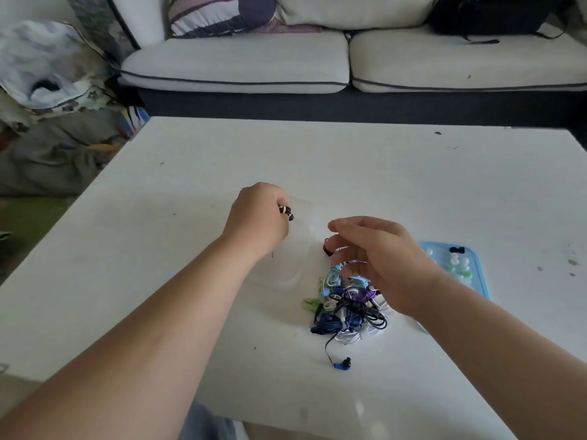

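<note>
A tangled pile of earphones (347, 304) in blue, black, purple, green and white lies on the white table (413, 185). My left hand (257, 219) grips a black-and-white earbud (286, 213) just left of the pile's far side. A thin white cable, blurred, runs from it toward my right hand (381, 258). My right hand hovers over the pile with fingers curled and pinches a second black earbud (327, 248). One blue earbud (342, 364) trails out of the pile toward me.
A light-blue tray (476, 274) holding small clear, green and dark ear tips lies right of the pile, partly under my right forearm. A white sofa (238, 61) with cushions stands beyond the table's far edge. Clutter sits on the floor at the left.
</note>
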`<state>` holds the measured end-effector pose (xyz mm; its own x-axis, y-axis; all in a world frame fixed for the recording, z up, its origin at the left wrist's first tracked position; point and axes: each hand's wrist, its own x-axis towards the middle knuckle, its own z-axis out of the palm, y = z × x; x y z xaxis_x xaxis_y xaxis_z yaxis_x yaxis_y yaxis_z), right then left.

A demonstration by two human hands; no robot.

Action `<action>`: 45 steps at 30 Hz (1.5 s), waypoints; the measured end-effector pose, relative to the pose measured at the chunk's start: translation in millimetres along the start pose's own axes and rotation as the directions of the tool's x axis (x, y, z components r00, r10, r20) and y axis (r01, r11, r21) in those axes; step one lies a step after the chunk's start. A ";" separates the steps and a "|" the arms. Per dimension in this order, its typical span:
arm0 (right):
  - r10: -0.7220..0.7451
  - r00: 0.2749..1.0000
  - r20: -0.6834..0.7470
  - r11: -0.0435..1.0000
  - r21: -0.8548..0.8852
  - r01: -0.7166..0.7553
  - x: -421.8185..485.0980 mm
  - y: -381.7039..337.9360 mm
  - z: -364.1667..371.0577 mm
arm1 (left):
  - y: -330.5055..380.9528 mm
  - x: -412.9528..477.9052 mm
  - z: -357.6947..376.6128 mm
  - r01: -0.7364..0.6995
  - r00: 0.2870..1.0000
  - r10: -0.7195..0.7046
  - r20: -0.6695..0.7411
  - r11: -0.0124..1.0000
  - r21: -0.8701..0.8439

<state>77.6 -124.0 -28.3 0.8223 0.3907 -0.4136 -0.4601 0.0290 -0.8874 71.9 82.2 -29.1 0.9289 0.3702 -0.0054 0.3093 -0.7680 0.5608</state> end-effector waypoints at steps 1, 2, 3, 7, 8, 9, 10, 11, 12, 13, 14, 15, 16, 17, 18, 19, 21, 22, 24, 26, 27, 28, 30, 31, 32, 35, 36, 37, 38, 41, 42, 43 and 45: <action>-0.002 1.000 -0.025 1.000 -0.003 0.002 1.4 -0.2 -0.9 | -6.0 3.5 4.8 0.022 0.999 -0.023 0.023 0.999 0.027; -0.001 0.999 -0.053 1.000 -0.009 0.001 2.1 -0.1 -2.7 | -10.4 6.7 9.7 0.038 0.999 -0.039 0.031 0.999 0.035; -0.002 0.997 -0.076 1.000 -0.014 0.001 2.7 -0.3 -4.9 | -13.0 10.0 12.9 0.053 0.998 -0.054 0.031 0.998 0.029; -0.002 0.992 -0.125 1.000 -0.028 -0.001 2.3 -3.3 -16.2 | -9.2 16.6 24.5 0.081 0.994 -0.077 0.082 0.995 -0.051; -0.002 0.991 -0.131 1.000 -0.028 -0.002 1.5 -4.2 -19.3 | -7.7 16.6 27.5 0.083 0.989 -0.074 0.124 0.995 -0.064; -0.002 0.991 -0.134 0.999 -0.032 -0.002 1.3 -4.9 -20.9 | -7.7 15.9 28.6 0.082 0.984 -0.069 0.164 0.994 -0.078; 0.000 0.990 -0.138 0.999 -0.036 -0.005 0.8 -5.6 -22.5 | -8.3 15.4 29.2 0.083 0.980 -0.064 0.191 0.992 -0.090; -0.001 0.990 -0.143 0.999 -0.043 -0.005 0.3 -6.1 -24.5 | -9.0 15.3 28.9 0.082 0.979 -0.063 0.194 0.992 -0.096; -0.004 0.989 -0.150 0.999 -0.050 -0.003 -0.3 -6.9 -26.6 | -8.1 14.9 26.6 0.075 0.983 -0.057 0.174 0.993 -0.096; -0.011 0.987 -0.160 0.998 -0.058 0.002 -1.8 -7.0 -30.2 | -5.4 13.7 23.8 0.057 0.989 -0.043 0.143 0.994 -0.097; -0.021 0.985 -0.173 0.998 -0.070 0.009 -1.7 -7.2 -32.6 | -2.5 12.3 19.8 0.029 0.994 -0.019 0.108 0.995 -0.096; -0.032 0.981 -0.191 0.997 -0.081 0.017 -2.8 -7.3 -36.4 | 3.7 8.3 16.2 -0.015 0.997 0.022 0.078 0.996 -0.088; -0.045 0.977 -0.210 0.995 -0.096 0.026 -5.2 -7.5 -40.8 | 12.1 2.2 14.1 -0.072 0.996 0.076 0.055 0.994 -0.079; -0.056 0.973 -0.224 0.992 -0.121 0.030 -6.7 -7.9 -43.9 | 20.8 -5.4 11.9 -0.134 0.990 0.138 0.041 0.988 -0.075; -0.061 0.970 -0.236 0.988 -0.153 0.025 -8.7 -7.9 -46.7 | 29.4 -13.6 11.6 -0.191 0.979 0.195 0.053 0.979 -0.078; -0.058 0.970 -0.236 0.981 -0.194 0.012 -10.7 -7.2 -48.5 | 37.0 -22.9 12.5 -0.243 0.964 0.250 0.092 0.967 -0.078; -0.035 0.979 -0.200 0.954 -0.300 -0.027 -16.4 -4.3 -50.9 | 47.0 -38.8 21.6 -0.345 0.902 0.334 0.275 0.939 -0.010; -0.025 0.985 -0.173 0.929 -0.368 -0.041 -18.7 -2.2 -51.0 | 48.9 -44.0 28.1 -0.392 0.857 0.342 0.385 0.918 0.057; -0.025 0.991 -0.131 0.853 -0.520 -0.047 -24.5 2.4 -50.6 | 48.4 -49.6 40.0 -0.465 0.795 0.322 0.513 0.867 0.177; -0.031 0.995 -0.091 0.747 -0.664 -0.038 -32.3 5.2 -50.9 | 45.8 -50.4 47.3 -0.499 0.788 0.352 0.506 0.846 0.189; -0.021 0.998 -0.067 0.695 -0.718 -0.034 -35.7 6.2 -50.9 | 44.0 -50.0 48.7 -0.495 0.798 0.359 0.485 0.848 0.186; -0.008 0.999 -0.050 0.654 -0.756 -0.033 -39.7 7.1 -52.9 | 43.8 -49.4 50.2 -0.491 0.806 0.361 0.470 0.850 0.189; 0.018 0.999 -0.037 0.618 -0.785 -0.040 -44.0 8.5 -57.4 | 43.3 -48.7 50.6 -0.470 0.820 0.337 0.462 0.857 0.209; 0.024 0.999 -0.037 0.616 -0.786 -0.043 -45.8 8.6 -59.3 | 43.7 -48.6 48.8 -0.457 0.827 0.325 0.459 0.864 0.210; 0.020 0.999 -0.035 0.618 -0.785 -0.040 -47.4 7.3 -60.9 | 45.3 -47.7 46.1 -0.438 0.836 0.317 0.447 0.877 0.198; -0.059 0.998 -0.029 0.631 -0.776 0.015 -47.1 2.1 -63.6 | 55.3 -45.6 27.5 -0.359 0.895 0.312 0.319 0.928 0.097; -0.089 0.995 -0.043 0.656 -0.754 0.026 -46.9 0.3 -63.1 | 58.9 -45.7 19.5 -0.320 0.917 0.302 0.262 0.947 0.030; -0.122 0.991 -0.057 0.690 -0.723 0.043 -46.0 -1.9 -61.6 | 62.9 -46.7 10.7 -0.280 0.936 0.283 0.211 0.959 -0.045; -0.153 0.986 -0.061 0.726 -0.684 0.070 -45.6 -3.8 -59.6 | 67.2 -49.0 2.6 -0.239 0.950 0.259 0.172 0.962 -0.129; -0.138 0.990 0.019 0.874 -0.469 0.130 -44.6 -10.6 -53.1 | 79.7 -54.9 -13.4 0.007 0.976 0.098 0.196 0.881 -0.473; -0.106 0.991 0.082 0.923 -0.363 0.129 -45.3 -13.6 -51.0 | 83.7 -56.1 -15.4 0.103 0.968 0.044 0.245 0.826 -0.555; -0.073 0.985 0.155 0.960 -0.256 0.112 -46.2 -16.4 -49.3 | 87.3 -57.1 -15.8 0.164 0.959 0.019 0.283 0.779 -0.605; -0.005 0.944 0.331 0.995 -0.088 0.036 -49.4 -20.6 -46.5 | 92.0 -58.6 -11.0 0.191 0.950 0.022 0.310 0.744 -0.640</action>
<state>62.1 -186.7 0.9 0.6677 0.6729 -0.3183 -0.3986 -0.0380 -0.9164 43.7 -4.4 31.9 0.9528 0.1730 -0.2495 0.2779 -0.1662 0.9461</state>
